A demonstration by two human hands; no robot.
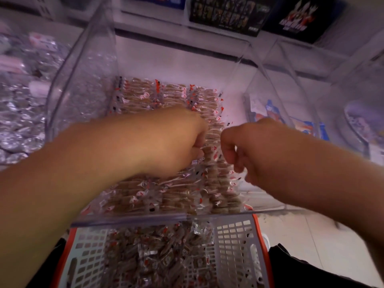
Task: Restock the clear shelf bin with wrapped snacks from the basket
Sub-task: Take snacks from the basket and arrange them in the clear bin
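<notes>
The clear shelf bin (133, 218) fills the middle of the view, packed with rows of brown wrapped snacks (166, 98) in clear wrappers with red marks. My left hand (172, 142) reaches into the bin, fingers curled down onto a column of snacks (212, 142). My right hand (245, 148) sits just right of that column, fingers curled against its wrappers. How firmly either hand grips is blurred. Below the bin's front edge stands a grey basket (232, 242) with an orange rim, holding a loose heap of the same snacks (149, 252).
Another clear bin (22, 113) with silver-wrapped items stands to the left. On the right a clear bin (299, 125) holds blue and white packets. Dark printed boxes (232, 13) line the shelf behind. Pale floor (301, 235) shows at lower right.
</notes>
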